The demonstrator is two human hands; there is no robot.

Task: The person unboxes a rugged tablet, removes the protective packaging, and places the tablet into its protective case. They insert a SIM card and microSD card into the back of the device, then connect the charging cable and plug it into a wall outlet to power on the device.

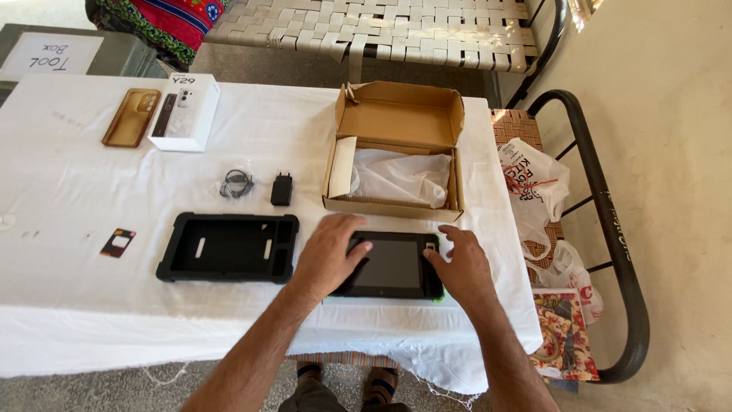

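A black tablet point(393, 265) with a dark screen lies flat near the front edge of the table, which is covered with a white cloth point(91, 191). My left hand point(329, 255) rests on the tablet's left end, fingers spread over its edge. My right hand point(461, 267) grips the tablet's right end, thumb on the screen side. To the left of the tablet lies an empty black rubber tablet case point(229, 247), hollow side up. Just behind the tablet stands an open cardboard box point(398, 149) with white plastic wrapping inside.
A coiled black cable point(236, 184) and a black charger plug point(281, 188) lie behind the case. A white phone box point(185, 111) and a brown phone cover point(131, 117) sit far left. A small card point(117, 243) lies left. Plastic bags point(534, 187) hang on a black metal frame at right.
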